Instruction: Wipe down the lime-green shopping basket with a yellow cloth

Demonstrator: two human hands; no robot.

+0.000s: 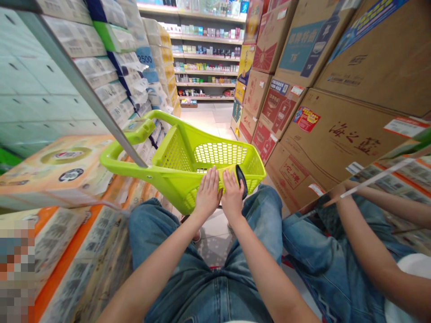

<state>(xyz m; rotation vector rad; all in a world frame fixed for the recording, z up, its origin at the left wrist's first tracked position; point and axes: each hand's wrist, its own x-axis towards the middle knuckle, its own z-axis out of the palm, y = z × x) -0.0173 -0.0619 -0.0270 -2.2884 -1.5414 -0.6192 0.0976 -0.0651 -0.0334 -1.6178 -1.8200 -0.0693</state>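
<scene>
A bright green shopping basket with mesh walls is in front of my knees, its looped handle to the left. Over its near rim lies a yellow cylinder-like thing with a black round end; its exact kind I cannot make out. My left hand rests on its left part, fingers straight and close together. Beside it, my right hand curves over the part nearest the black end. Both thumbs are close to each other, and the underside of the yellow thing is hidden.
A grey metal pole slants down to the basket's left side. Cardboard cartons are stacked on the right, above a reflective surface mirroring arms and jeans. Packs of tissue paper stand on the left. Shelves of goods close the aisle.
</scene>
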